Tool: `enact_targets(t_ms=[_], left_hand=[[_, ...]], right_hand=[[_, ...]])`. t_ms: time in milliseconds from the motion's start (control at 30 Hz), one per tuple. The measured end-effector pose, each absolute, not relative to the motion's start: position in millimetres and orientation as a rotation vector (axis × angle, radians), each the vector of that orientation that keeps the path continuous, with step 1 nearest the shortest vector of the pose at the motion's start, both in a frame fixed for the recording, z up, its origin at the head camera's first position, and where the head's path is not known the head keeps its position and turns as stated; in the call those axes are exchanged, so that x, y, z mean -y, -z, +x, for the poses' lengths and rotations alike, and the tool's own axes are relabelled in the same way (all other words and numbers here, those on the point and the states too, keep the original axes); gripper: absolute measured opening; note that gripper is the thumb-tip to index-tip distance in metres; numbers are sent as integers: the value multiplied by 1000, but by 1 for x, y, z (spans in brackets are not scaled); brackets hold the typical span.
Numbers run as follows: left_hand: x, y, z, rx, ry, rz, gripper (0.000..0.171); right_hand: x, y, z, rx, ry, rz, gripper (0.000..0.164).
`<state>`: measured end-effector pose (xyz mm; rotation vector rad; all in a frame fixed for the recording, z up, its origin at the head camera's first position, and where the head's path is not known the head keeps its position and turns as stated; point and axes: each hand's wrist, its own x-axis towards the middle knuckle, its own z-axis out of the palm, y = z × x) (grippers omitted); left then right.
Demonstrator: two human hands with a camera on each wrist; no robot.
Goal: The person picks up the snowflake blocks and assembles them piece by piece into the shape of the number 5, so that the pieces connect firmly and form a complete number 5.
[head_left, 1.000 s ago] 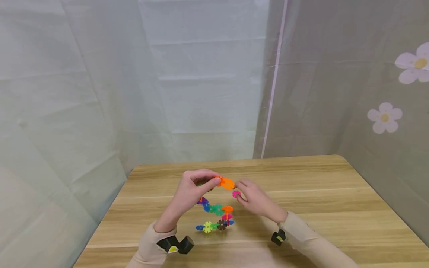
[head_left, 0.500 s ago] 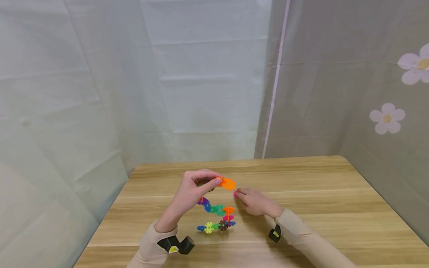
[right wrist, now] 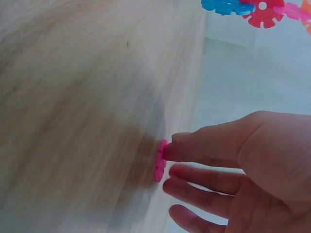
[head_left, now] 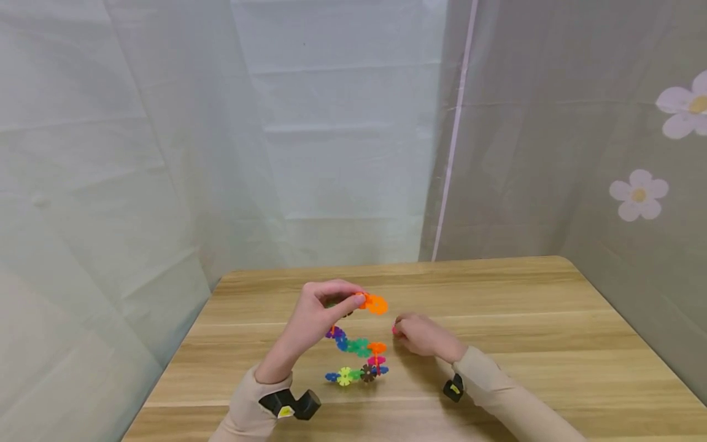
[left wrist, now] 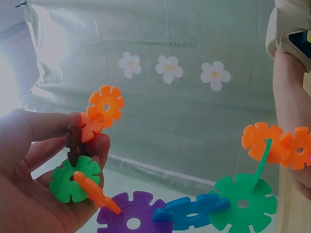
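My left hand [head_left: 320, 310] pinches the upper end of a chain of interlocking plastic snowflake discs, near a brown disc [left wrist: 74, 145] and a small orange disc [left wrist: 91, 126]. An orange disc [head_left: 378, 304] sticks out past the fingertips. From there the chain runs down through green, purple [left wrist: 133, 213], blue and teal discs to a lower row with a yellow disc [head_left: 345, 376]. Low over the table, my right hand [head_left: 422, 334] touches a loose pink snowflake disc [right wrist: 161, 161] with its fingertips. That disc lies flat on the wood, partly covered by the fingers.
The wooden table [head_left: 525, 319] has rounded far corners. Pale curtain sheets hang behind and at both sides, with printed white flowers [head_left: 639, 195] on the right one. A black camera [head_left: 453, 388] is strapped to the right wrist, another [head_left: 298, 404] to the left.
My right hand has left the orange disc and come down onto the pink disc, which has shifted slightly toward me and to the right. My left hand keeps its grip on the chain.
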<state>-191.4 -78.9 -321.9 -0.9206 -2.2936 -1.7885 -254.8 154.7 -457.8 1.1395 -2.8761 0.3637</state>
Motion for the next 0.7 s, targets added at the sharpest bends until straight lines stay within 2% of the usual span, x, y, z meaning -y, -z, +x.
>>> enact_targets(t_ms=[700], left_hand=[[78,324,-193,2293,1802,-933,15]], right_hand=[[-159,460,-253,3033,-513,959,21]])
